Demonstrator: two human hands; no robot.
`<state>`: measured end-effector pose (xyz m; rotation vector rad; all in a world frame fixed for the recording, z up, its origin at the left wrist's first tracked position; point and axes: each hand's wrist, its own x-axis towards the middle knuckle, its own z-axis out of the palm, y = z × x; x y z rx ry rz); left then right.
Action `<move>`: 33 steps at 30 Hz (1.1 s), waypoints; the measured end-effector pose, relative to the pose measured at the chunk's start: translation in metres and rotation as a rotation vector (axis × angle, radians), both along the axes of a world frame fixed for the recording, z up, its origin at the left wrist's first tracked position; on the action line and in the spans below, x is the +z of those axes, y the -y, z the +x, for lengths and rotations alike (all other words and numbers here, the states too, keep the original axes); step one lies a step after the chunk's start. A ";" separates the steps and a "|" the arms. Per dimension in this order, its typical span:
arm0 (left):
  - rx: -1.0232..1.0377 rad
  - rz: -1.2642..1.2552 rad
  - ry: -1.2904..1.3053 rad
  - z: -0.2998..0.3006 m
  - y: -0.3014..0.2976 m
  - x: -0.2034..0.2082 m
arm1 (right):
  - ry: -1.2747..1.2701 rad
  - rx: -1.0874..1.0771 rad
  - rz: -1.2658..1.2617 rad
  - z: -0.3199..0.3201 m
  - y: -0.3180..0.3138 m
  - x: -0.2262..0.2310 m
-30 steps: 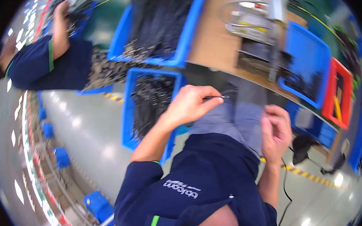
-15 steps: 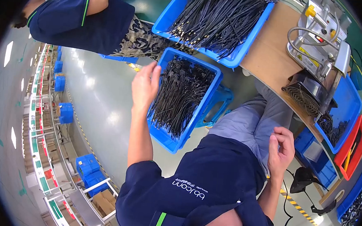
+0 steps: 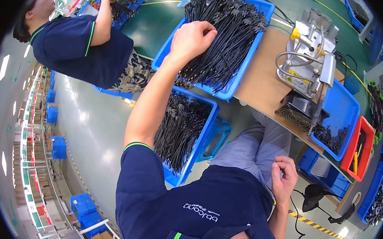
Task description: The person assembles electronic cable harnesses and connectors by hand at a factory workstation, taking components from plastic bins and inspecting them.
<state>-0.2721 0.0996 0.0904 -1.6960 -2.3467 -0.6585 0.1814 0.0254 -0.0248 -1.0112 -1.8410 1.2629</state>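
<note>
Left hand [image 3: 193,37] grips black cables [image 3: 225,42] in blue bin [image 3: 248,70] (right hand [image 3: 284,177] on lap).

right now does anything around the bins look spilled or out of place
Nothing stands out. The left hand rests on the black cable ties piled in the blue bin on the bench; the lower blue bin holds its ties too. The right hand sits curled at the lap.

Bright, even indoor light fills the scene, and pale glare patches sit on the glossy floor [image 3: 93,126] at left. Shadows are soft and faint. The fisheye bends straight edges strongly toward the black rim, where detail smears, while the centre stays sharp.
</note>
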 end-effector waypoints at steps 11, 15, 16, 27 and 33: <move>0.098 -0.047 -0.091 -0.002 -0.066 -0.015 | 0.006 -0.175 -0.032 0.046 0.011 -0.010; -0.013 0.042 0.071 -0.011 -0.065 -0.005 | -0.142 -0.324 -0.165 0.056 -0.008 0.005; -0.027 0.123 0.049 -0.022 -0.055 0.001 | -0.090 -0.347 0.011 0.061 -0.023 0.006; -0.683 0.373 0.431 0.101 0.060 0.125 | 0.473 -0.476 0.475 0.068 -0.145 0.045; -0.819 -0.033 0.667 0.189 0.121 0.075 | 0.702 -0.439 0.441 0.049 -0.164 0.035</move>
